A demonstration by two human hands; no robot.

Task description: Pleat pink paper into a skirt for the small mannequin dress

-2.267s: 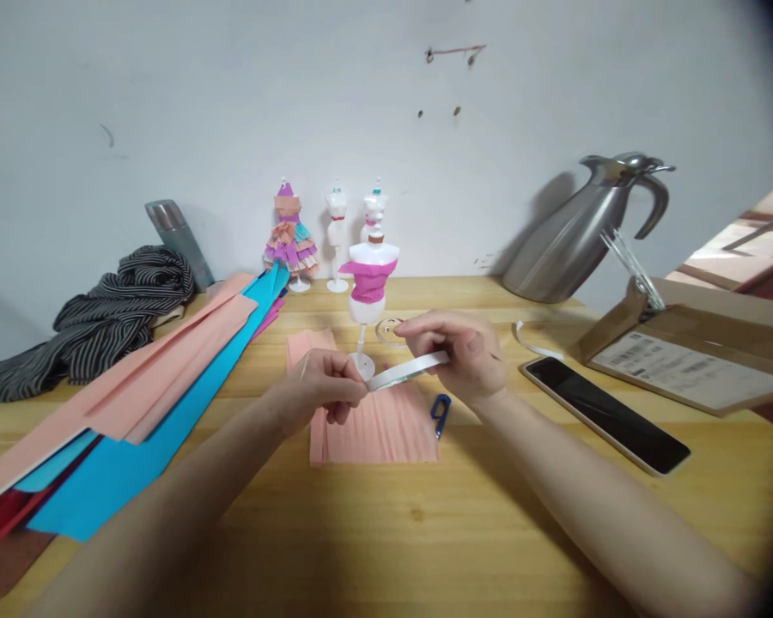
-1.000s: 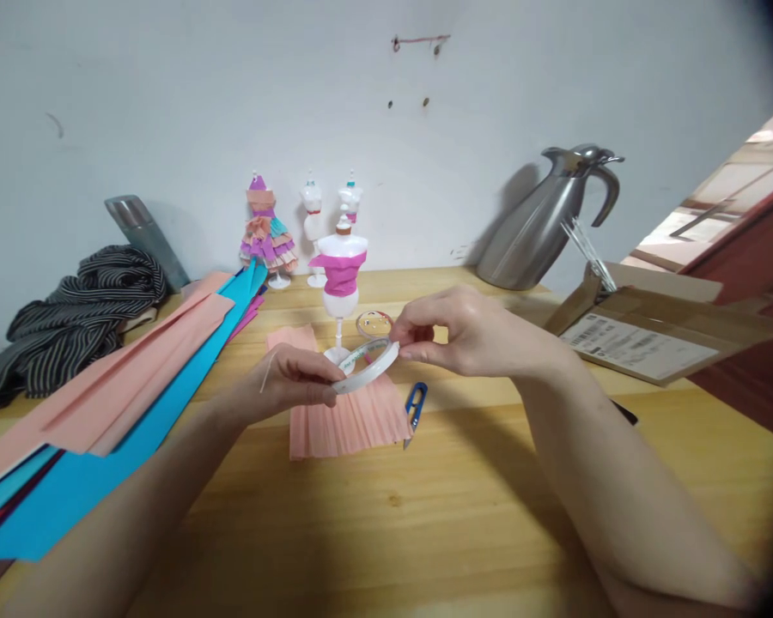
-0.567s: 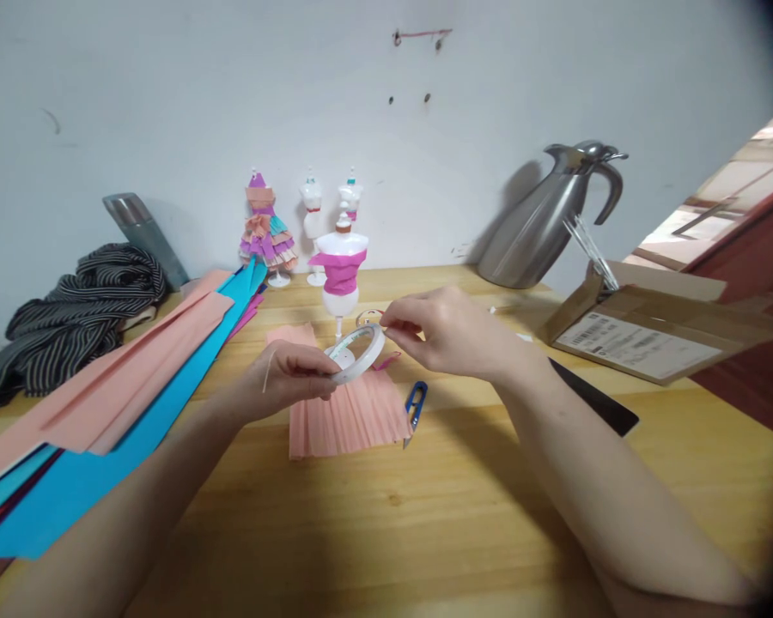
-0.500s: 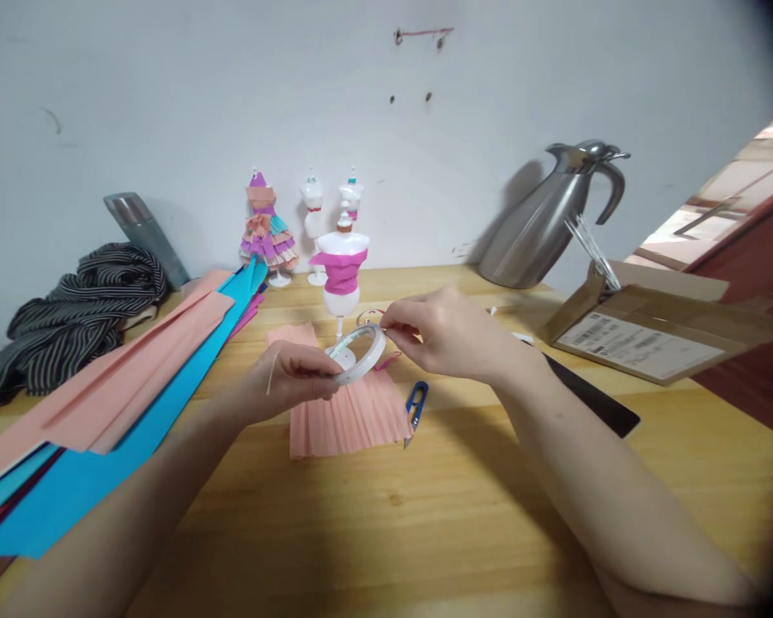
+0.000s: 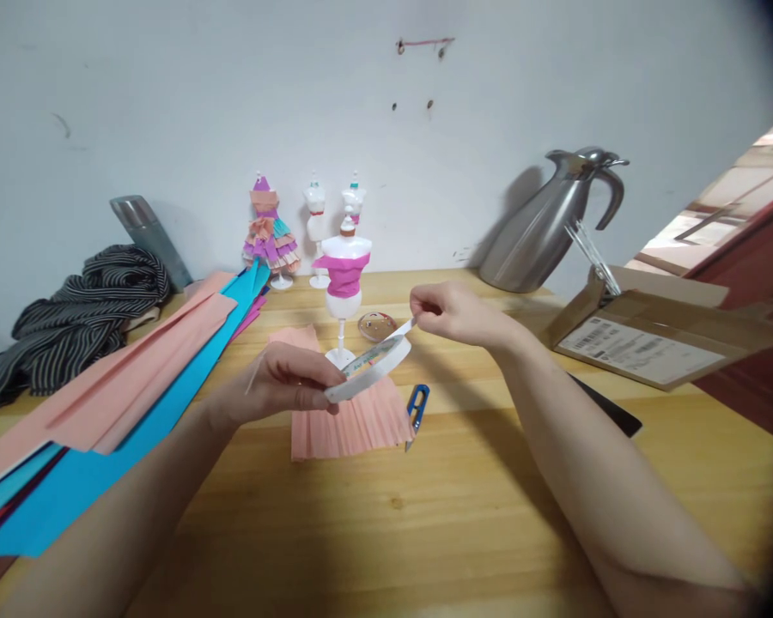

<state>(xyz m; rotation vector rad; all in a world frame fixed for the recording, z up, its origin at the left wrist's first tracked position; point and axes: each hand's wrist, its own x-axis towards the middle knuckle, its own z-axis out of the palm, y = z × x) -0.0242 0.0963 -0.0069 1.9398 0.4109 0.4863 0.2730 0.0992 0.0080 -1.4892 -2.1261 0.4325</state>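
Observation:
Between thumb and fingers, my left hand (image 5: 289,382) grips a roll of white tape (image 5: 370,374), tilted over the table. My right hand (image 5: 444,311) pinches the tape's free end, and a short strip runs from the roll to its fingertips. Below the roll lies a pleated piece of peach crepe paper (image 5: 351,425), with blue thread snips (image 5: 416,412) at its right edge. Just behind stands a small white mannequin (image 5: 343,305) with a magenta paper band (image 5: 344,276) round its chest. A small round dish (image 5: 377,325) sits beyond the roll.
Folded crepe paper sheets (image 5: 135,369) and a striped cloth (image 5: 90,300) cover the left side. By the wall are a dressed mannequin (image 5: 270,232) and two white ones. A steel jug (image 5: 541,223), a cardboard box (image 5: 657,335) and a dark flat object (image 5: 609,408) are on the right.
My right hand has moved right and slightly up, drawing a strip of tape off the roll. The roll has turned flatter in my left hand, and the round dish shows more fully.

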